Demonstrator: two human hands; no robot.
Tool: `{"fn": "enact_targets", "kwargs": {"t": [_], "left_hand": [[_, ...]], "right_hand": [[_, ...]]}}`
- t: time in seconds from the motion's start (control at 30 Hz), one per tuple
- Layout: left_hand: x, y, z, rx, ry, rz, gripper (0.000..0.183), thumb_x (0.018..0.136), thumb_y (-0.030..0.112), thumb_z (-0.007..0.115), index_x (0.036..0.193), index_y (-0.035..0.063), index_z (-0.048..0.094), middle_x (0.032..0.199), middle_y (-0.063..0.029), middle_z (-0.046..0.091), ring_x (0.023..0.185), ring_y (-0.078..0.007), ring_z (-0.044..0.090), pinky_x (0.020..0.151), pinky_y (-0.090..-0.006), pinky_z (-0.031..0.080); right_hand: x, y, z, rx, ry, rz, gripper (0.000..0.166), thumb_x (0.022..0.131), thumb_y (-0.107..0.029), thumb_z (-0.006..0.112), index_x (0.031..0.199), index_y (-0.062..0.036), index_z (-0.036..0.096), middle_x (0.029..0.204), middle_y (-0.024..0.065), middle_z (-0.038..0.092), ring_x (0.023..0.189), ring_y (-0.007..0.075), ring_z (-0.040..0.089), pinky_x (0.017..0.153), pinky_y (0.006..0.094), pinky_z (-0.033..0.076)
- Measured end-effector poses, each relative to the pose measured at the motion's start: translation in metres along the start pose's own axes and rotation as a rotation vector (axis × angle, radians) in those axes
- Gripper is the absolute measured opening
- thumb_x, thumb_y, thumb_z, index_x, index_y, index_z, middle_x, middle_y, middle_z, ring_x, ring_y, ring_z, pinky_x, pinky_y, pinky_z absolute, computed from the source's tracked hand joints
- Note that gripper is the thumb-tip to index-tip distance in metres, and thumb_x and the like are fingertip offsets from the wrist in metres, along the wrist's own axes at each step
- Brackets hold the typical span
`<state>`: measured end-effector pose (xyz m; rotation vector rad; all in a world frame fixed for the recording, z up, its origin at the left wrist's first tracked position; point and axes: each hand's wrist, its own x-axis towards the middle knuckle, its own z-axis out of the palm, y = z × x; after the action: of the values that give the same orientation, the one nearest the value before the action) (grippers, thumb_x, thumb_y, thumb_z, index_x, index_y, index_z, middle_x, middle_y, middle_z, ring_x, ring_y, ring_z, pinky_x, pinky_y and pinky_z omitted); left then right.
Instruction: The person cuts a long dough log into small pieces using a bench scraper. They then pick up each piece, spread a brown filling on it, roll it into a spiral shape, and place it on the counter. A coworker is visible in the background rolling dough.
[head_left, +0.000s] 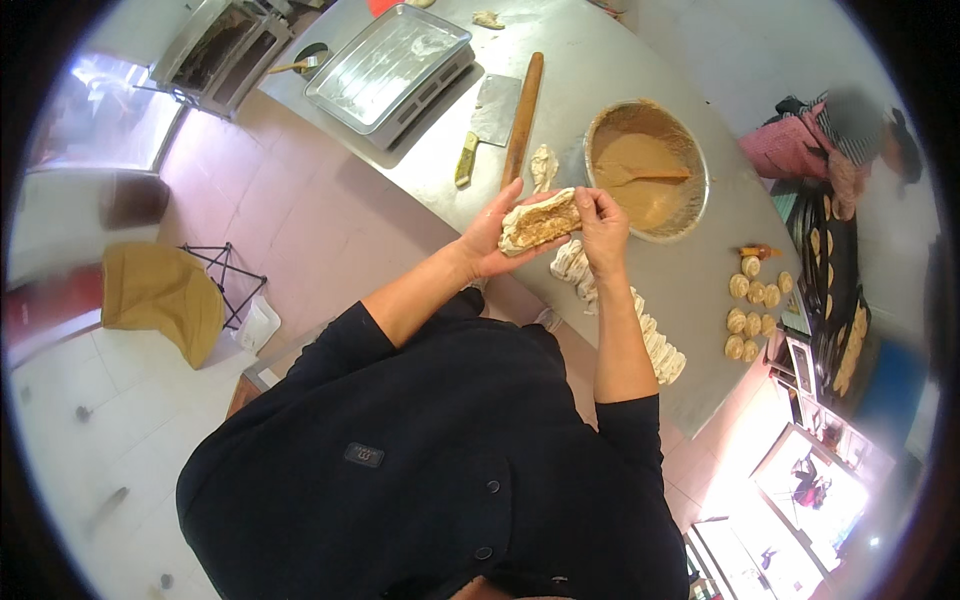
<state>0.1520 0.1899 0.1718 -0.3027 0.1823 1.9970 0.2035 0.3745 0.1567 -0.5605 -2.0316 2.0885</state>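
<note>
An elongated piece of dough (541, 223), spread with brown paste along its middle, rests across the palm of my left hand (487, 238). My right hand (604, 229) pinches its right end between thumb and fingers. Just beyond lies another dough piece (544, 168), near a wooden rolling pin (525, 112). To the right stands a metal bowl (703, 187) of brown paste (645, 195) with a wooden spatula (656, 174) in it. A row of folded dough pieces (660, 349) runs along the table edge, partly hidden by my right forearm.
On the metal table (570, 60) are a cleaver (495, 109) with a green handle, a metal tray (386, 64) on a raised base and a small bowl (311, 58) with a brush. Round dough pieces (752, 322) sit at right. Beyond, a co-worker (810, 142) stands by a griddle (817, 277).
</note>
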Motion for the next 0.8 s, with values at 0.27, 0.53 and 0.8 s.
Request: {"fn": "enact_targets", "kwargs": {"t": [0.27,0.53,0.8], "left_hand": [[0.025,-0.051,0.011,0.159,0.128,0.014,0.064,0.106,0.058,0.033,0.149,0.0129,0.046,0.138,-0.0109,0.058,0.125,-0.0257,0.057,0.109,-0.0464,0.043],[0.039,-0.093,0.021,0.664,0.371,0.133,0.052,0.103,0.051,0.052,0.122,0.0031,0.055,0.1,-0.0109,0.066,0.075,-0.0177,0.067,0.044,-0.0315,0.051],[0.018,-0.108,0.061,0.831,0.165,0.195,0.038,0.108,0.031,0.048,0.121,-0.0036,0.06,0.088,-0.0131,0.07,0.051,-0.0122,0.062,0.036,-0.0196,0.043]], "right_hand": [[-0.017,-0.008,-0.043,-0.192,0.108,-0.1,0.029,0.102,-0.027,0.064,0.09,-0.0013,0.066,0.078,-0.0031,0.061,0.073,0.0047,0.052,0.065,0.0231,0.044],[-0.028,-0.027,-0.11,0.226,0.151,0.019,0.026,0.099,-0.026,0.069,0.085,-0.0051,0.067,0.08,-0.0021,0.063,0.073,0.0042,0.053,0.065,0.0239,0.045],[-0.034,-0.076,-0.192,0.591,0.365,0.2,0.022,0.094,-0.03,0.075,0.097,-0.0107,0.064,0.081,0.0002,0.064,0.067,0.0117,0.064,0.055,0.0254,0.052]]}}
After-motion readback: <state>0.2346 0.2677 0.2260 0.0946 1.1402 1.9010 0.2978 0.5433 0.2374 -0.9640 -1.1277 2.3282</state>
